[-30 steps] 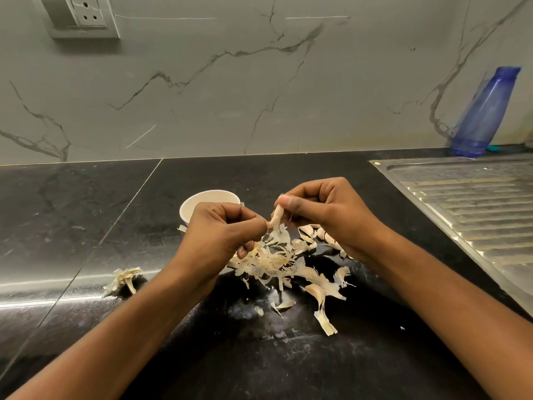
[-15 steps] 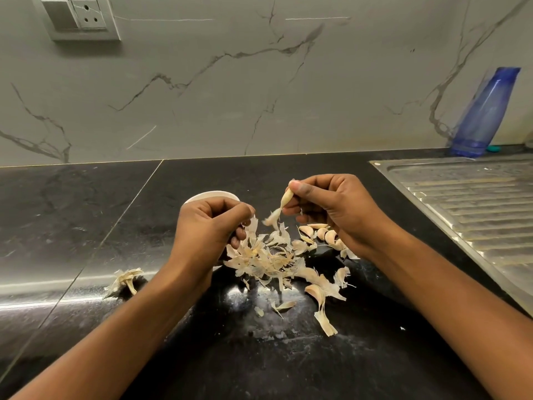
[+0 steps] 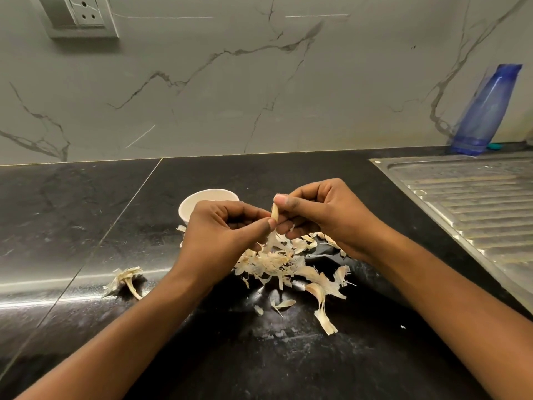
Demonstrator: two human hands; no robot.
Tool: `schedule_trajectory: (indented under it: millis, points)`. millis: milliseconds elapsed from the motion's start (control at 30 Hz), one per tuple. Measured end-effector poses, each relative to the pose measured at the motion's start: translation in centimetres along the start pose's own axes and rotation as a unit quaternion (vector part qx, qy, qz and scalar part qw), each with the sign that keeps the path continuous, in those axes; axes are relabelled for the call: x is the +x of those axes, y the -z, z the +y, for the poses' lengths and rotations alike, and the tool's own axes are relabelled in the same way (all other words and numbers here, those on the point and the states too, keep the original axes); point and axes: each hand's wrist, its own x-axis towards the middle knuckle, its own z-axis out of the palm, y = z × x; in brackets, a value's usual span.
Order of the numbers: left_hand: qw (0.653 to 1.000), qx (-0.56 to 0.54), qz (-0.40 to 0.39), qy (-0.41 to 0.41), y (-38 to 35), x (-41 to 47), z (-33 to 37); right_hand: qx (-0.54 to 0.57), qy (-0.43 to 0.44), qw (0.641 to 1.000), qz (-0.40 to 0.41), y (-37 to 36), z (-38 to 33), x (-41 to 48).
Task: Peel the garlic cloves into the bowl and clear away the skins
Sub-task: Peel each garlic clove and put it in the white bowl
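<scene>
My right hand pinches a pale garlic clove above the black counter. From the left, my left hand pinches the strip of skin hanging off that clove. A small white bowl stands just behind my left hand, partly hidden by it. Beneath both hands lies a heap of dry garlic skins. A few unpeeled cloves lie under my right hand, mostly covered.
The stripped garlic stem and root lies to the left on the counter. A steel sink drainboard fills the right side. A blue bottle leans against the marble wall behind it. A wall socket sits at top left.
My hands drew apart half a second ago, tearing a strip of skin off. Now they have come together again on the clove.
</scene>
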Motion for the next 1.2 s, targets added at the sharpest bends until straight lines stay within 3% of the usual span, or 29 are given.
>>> schedule_trajectory:
  millis: [400, 733, 900, 1200]
  points:
    - [0.994, -0.095, -0.018, 0.052, 0.4, 0.2, 0.2, -0.043, 0.020, 0.998, -0.041, 0.5, 0.3, -0.1]
    - [0.994, -0.094, 0.002, 0.053, 0.7, 0.2, 0.6, -0.046, 0.047, 0.996, -0.052, 0.9, 0.5, 0.1]
    - [0.995, -0.082, 0.011, 0.059, 0.6, 0.3, 0.5, -0.155, 0.103, 0.982, -0.043, 1.3, 0.7, 0.3]
    - [0.990, -0.077, -0.038, 0.108, 0.6, 0.6, 0.1, -0.340, 0.221, 0.913, -0.044, 1.6, 0.8, 0.2]
